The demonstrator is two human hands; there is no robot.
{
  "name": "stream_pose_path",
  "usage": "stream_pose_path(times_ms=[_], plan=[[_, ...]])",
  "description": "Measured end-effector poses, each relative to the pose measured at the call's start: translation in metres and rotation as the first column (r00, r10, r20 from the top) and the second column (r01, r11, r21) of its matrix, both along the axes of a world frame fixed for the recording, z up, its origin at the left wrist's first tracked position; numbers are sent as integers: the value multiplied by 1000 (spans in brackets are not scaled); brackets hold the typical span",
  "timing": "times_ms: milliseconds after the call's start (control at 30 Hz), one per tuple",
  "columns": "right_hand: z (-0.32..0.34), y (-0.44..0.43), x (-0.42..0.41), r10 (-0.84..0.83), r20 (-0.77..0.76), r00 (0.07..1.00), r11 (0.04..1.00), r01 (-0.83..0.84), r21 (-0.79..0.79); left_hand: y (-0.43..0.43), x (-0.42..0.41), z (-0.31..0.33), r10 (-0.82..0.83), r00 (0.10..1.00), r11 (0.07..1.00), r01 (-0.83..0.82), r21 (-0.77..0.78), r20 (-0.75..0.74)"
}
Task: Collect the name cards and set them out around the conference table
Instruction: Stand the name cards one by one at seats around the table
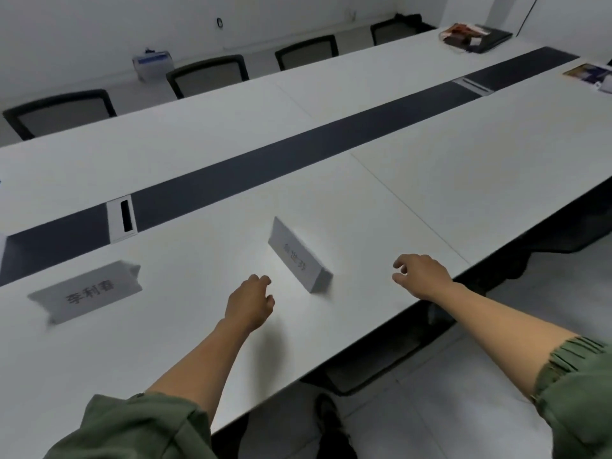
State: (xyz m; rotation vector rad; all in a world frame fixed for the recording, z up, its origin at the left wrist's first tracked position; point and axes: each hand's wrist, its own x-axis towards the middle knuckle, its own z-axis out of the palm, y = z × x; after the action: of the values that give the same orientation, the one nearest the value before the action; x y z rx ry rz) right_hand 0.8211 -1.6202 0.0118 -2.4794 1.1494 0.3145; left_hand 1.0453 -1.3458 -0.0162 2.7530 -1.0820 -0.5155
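Observation:
Two white folded name cards with black characters stand on the white conference table (463, 180). One name card (298, 256) stands upright near the table's front edge, between my hands. A second name card (87, 291) sits to the far left, blurred. My left hand (250, 303) hovers just left of the middle card with loosely curled fingers, holding nothing. To the right of that card, close to the table edge, my right hand (420, 274) is likewise empty, fingers curled and apart.
A dark strip (298, 150) with cable hatches runs down the table's middle. Black chairs (208, 74) line the far side. A laptop with papers (477, 36) lies at the far end, a booklet (589, 76) at the right. A chair is tucked under the near edge.

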Motion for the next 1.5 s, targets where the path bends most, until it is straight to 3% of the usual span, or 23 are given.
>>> stream_pose_path(times_ms=[267,467,667,900,1133,1500], plan=[[-24,-72,26,25,-103,994,1000,-26,-9,-96,49,-7,-129,986,992,128,12,109],[-43,-121,46,33,-141,989,999,-32,11,-136,78,-22,-318,919,936,265,231,233],[-74,-164,86,129,-160,979,992,-126,27,-156,90,-37,-329,918,919,258,297,220],[-101,-213,156,283,-104,953,959,-283,17,-189,75,-41,-173,956,965,116,233,238],[-129,-264,198,394,-63,917,918,-396,-21,-238,58,-59,90,942,995,-100,13,324],[-186,-265,181,403,20,915,899,-391,-196,-278,91,-82,230,893,972,-229,-50,386]])
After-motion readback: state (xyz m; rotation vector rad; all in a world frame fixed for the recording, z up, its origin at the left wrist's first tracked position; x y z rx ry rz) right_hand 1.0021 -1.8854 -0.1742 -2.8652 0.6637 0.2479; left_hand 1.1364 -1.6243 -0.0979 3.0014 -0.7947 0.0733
